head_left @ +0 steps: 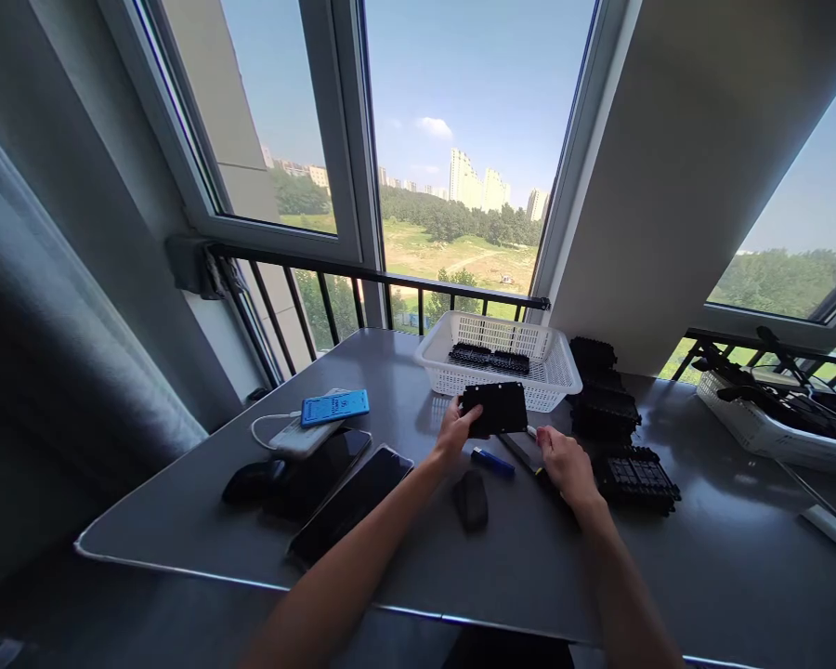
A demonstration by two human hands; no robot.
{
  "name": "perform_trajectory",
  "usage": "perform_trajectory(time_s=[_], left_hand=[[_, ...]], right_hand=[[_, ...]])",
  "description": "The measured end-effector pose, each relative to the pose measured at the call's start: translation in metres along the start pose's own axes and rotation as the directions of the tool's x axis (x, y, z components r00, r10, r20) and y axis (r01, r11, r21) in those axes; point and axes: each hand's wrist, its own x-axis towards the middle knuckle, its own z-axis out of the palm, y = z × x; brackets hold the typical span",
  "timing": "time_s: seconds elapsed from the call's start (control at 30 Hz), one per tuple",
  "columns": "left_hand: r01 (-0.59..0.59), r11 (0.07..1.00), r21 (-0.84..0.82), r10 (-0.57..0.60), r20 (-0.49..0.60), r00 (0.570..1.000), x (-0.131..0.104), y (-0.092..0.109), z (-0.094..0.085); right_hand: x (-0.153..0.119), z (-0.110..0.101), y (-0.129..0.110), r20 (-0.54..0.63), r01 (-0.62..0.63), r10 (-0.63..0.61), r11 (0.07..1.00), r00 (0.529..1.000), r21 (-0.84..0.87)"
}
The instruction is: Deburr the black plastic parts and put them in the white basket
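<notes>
My left hand point(455, 427) grips a flat black plastic panel point(494, 409) by its left edge, thumb on its face, just in front of the white basket point(568, 379). At the panel's lower right corner, my right hand point(564, 460) is closed around something mostly hidden; a small whitish tip point(531, 432) shows at its fingers. Under the hands lies a long dark tool point(519, 451) with a bit of yellow, partly covered by the right hand. A blue lighter-like object point(492, 462) and a black computer mouse point(471, 502) lie between my forearms.
Black plastic parts lie inside the basket. Stacked black plastic trays point(605, 409) and a lower stack point(639, 478) stand right. Phones point(352, 506), a blue device point(334, 407) and a cabled white power bank point(305, 437) lie left. Another white basket point(780, 432) holds black items at far right.
</notes>
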Motion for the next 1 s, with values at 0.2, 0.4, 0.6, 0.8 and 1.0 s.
perform_trajectory(time_s=[0.2, 0.4, 0.6, 0.8, 1.0], left_hand=[[-0.073, 0.994, -0.086, 0.059, -0.159, 0.985, 0.004, 0.004, -0.003], [-0.180, 0.975, -0.127, 0.139, -0.277, 0.951, 0.005, 0.005, -0.004], [-0.305, 0.937, -0.168, 0.193, -0.479, 0.856, 0.010, 0.014, -0.011], [-0.270, 0.952, -0.142, 0.149, -0.555, 0.818, 0.009, 0.014, -0.012], [-0.207, 0.973, -0.105, 0.124, -0.520, 0.845, 0.008, 0.007, -0.009]], right_hand=[[-0.005, 0.002, -0.004, 0.220, 0.071, -0.026, 0.977, 0.975, -0.200], [-0.005, -0.002, -0.003, 0.188, 0.097, -0.087, 0.994, 0.978, -0.044], [-0.011, -0.017, -0.001, 0.272, 0.006, -0.152, 0.882, 0.950, 0.471], [-0.015, -0.026, -0.016, 0.142, 0.026, -0.240, 0.583, 0.960, 0.812], [-0.008, -0.014, -0.029, -0.147, 0.206, -0.199, 0.319, 0.969, 0.925]])
